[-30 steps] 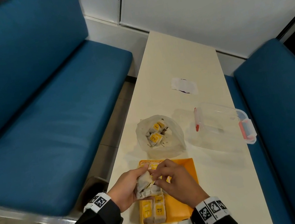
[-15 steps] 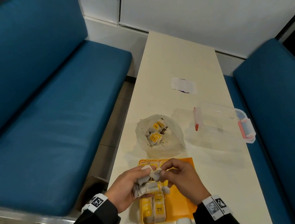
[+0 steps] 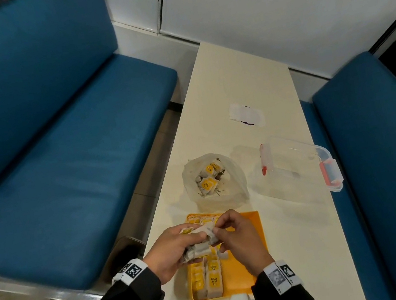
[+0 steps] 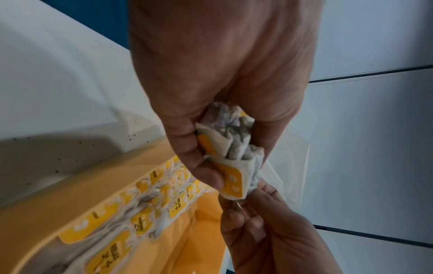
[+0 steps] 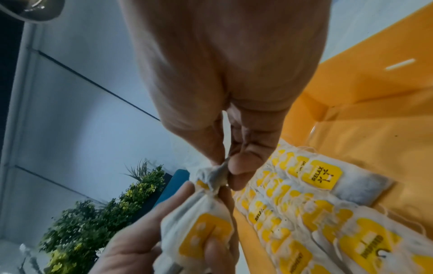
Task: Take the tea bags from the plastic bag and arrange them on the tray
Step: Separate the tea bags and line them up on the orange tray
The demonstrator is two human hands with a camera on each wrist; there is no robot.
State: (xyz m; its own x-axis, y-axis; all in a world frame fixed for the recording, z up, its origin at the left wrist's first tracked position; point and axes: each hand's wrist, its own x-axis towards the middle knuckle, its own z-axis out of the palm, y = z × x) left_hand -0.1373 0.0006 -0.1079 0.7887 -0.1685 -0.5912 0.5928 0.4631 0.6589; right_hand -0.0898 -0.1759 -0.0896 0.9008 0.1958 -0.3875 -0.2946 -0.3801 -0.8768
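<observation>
My left hand grips a bunch of tea bags with yellow tags just above the orange tray. In the left wrist view the bunch of tea bags sits between my curled fingers. My right hand pinches the corner of one tea bag from that bunch between thumb and forefinger. A row of tea bags lies along the tray's left side. The clear plastic bag stands open behind the tray with more tea bags inside.
A clear plastic box with red clips lies right of the bag. A white slip of paper lies farther back on the cream table. Blue benches flank the table on both sides.
Both hands stayed over the tray. The right hand's fingers shifted from the middle of the bunch to pinch one bag at its upper end, and the bunch turned slightly in the left hand.
</observation>
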